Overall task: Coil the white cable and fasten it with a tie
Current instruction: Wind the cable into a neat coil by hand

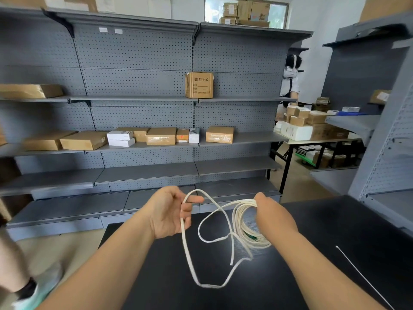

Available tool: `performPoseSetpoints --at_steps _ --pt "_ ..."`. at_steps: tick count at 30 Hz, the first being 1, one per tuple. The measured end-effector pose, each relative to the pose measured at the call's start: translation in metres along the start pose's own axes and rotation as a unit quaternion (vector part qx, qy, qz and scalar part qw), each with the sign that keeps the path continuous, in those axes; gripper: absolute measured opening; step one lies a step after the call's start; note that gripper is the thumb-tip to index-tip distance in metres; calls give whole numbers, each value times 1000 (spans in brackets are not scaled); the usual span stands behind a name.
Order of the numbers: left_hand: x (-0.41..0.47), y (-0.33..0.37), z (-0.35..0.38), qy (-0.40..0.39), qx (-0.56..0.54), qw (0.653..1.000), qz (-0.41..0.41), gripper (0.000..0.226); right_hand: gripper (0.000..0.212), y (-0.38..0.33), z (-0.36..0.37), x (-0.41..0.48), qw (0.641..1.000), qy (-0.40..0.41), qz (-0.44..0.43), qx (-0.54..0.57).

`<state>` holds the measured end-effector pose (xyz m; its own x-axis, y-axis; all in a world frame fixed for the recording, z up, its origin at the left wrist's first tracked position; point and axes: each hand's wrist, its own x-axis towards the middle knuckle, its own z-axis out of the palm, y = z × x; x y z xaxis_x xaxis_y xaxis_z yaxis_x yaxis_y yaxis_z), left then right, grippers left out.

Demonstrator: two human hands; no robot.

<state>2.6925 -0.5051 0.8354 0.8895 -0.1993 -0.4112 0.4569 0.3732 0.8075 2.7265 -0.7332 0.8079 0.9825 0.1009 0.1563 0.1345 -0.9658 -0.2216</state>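
Observation:
My right hand grips a bundle of several loops of the white cable above the black table. A green connector shows inside the coil near its lower edge. My left hand pinches a loose strand of the same cable between thumb and fingers. From there the strand hangs down in a long slack loop that reaches the table near the front. A thin white tie lies flat on the table to the right of my right forearm, untouched.
Grey pegboard shelves with cardboard boxes stand behind the table. Another shelf unit rises at the right. A second person stands at a box-covered table at the back right. A foot in a light shoe shows at bottom left.

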Motion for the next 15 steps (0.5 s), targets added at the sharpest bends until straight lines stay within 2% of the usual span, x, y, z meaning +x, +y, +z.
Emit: performPoseSetpoints --at_steps 3,6,11,15 --pt "1 -1 2 37 89 994 43 51 20 -1 0 -1 1000 -6 3 -4" --pt "-2 -1 8 61 138 981 123 34 21 0 3 1 1000 -10 2 -4" --pt "-7 10 4 71 62 976 195 21 21 2 6 1 1000 -22 3 -7" --pt "-4 16 2 156 11 948 278 30 21 0 6 1 999 -30 11 -6"
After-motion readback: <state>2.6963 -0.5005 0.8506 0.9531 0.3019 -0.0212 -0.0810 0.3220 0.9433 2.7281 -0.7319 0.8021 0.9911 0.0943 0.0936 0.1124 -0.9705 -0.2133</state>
